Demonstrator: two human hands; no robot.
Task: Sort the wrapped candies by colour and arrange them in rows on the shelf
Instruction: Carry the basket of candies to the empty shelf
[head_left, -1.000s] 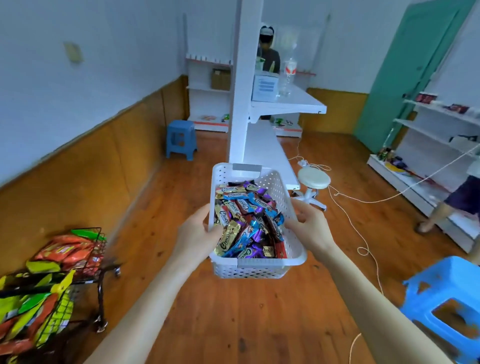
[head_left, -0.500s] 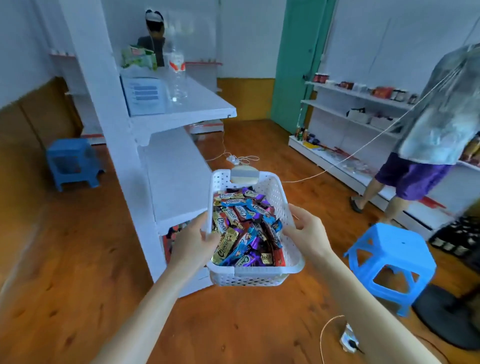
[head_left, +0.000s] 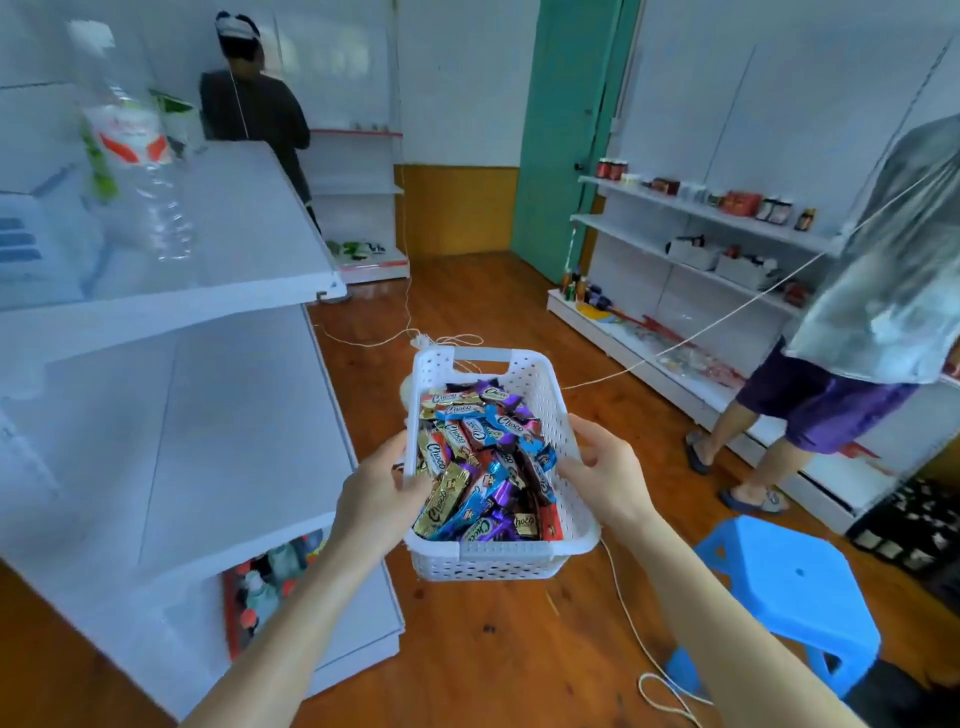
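Note:
A white perforated basket is carried in front of me, above the wooden floor. It is filled with several wrapped candies in gold, blue, purple and red wrappers. My left hand grips the basket's left rim, thumb inside over the candies. My right hand grips the right rim. A white shelf unit stands just to the left, its middle shelf bare.
On the top shelf stand a plastic bottle and a box. A blue stool sits at the right, a white cord trails on the floor. One person stands at the right wall shelves, another behind the unit.
My view has swung right and moved closer to the white shelf unit. The basket stays held in both hands. The person at the right has come nearer in view.

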